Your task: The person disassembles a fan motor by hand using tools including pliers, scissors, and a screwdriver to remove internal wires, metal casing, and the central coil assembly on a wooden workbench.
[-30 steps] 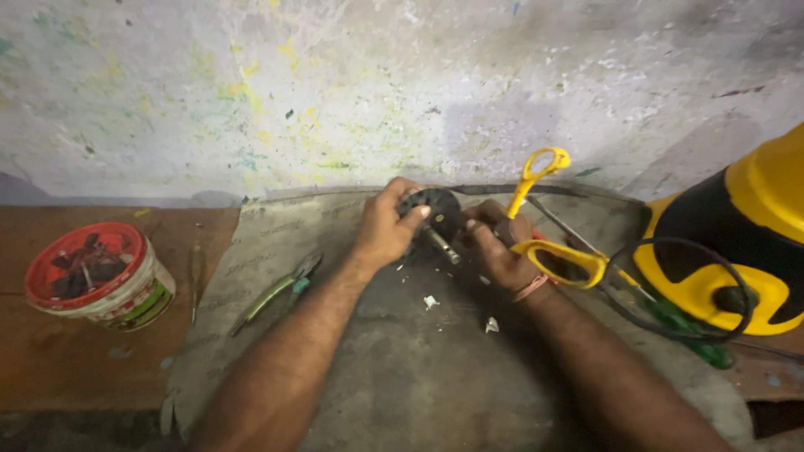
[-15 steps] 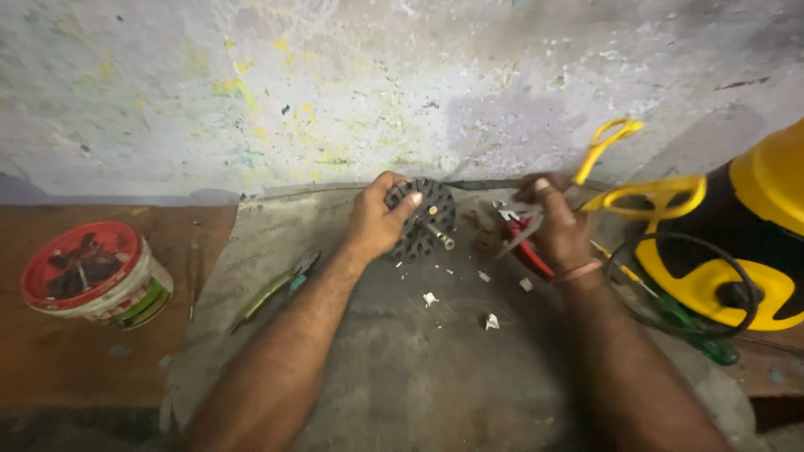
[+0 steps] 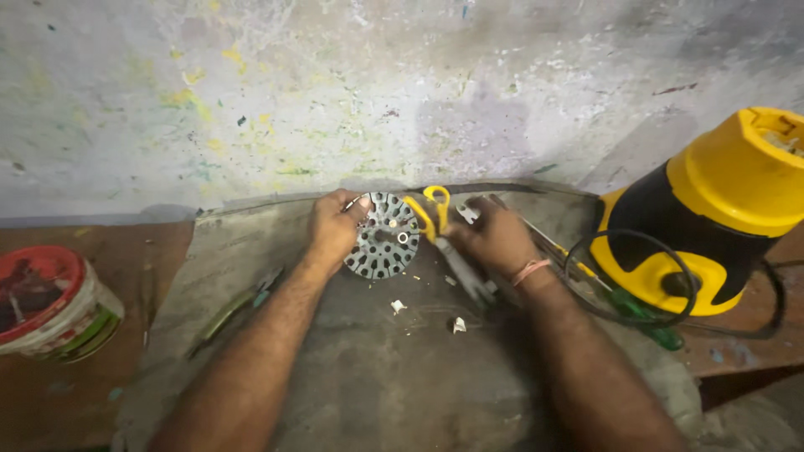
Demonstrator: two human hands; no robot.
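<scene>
Stator core (image 3: pixel 383 237), a round dark metal disc ringed with slots and pierced by a central hole, stands tilted on edge on a grey, stained cloth (image 3: pixel 377 377) spread over the workbench, pinned at its left rim by the person's left hand (image 3: pixel 333 230). That hand's fingers curl closed over the disc's upper left edge, the thumb pressed toward its face. Just right of the disc, the right hand (image 3: pixel 494 238) is closed around a pair of scissors (image 3: pixel 435 219) with yellow handles; the loops rise above the fingers and touch or nearly touch the disc's right rim, while the blades run down and away beneath the palm, blurred. A pink band circles the right wrist.

Small pale scraps (image 3: pixel 399 306) lie on the cloth just below the two hands. Left of the left forearm, a green-handled pair of pliers (image 3: pixel 239 305) rests on the cloth, well apart from the grip. Farther left, on the bare brown wood, sits a white tub with a red rim (image 3: pixel 50 305), its contents dark and hard to make out. To the right of the right hand stands a yellow and black motor housing (image 3: pixel 712 218) with a black cord (image 3: pixel 624 276) looping in front of it, and a green-handled screwdriver (image 3: pixel 645 322) lies beneath the loop. Behind everything rises a pale wall (image 3: pixel 335 84) flecked with yellow and green paint.
</scene>
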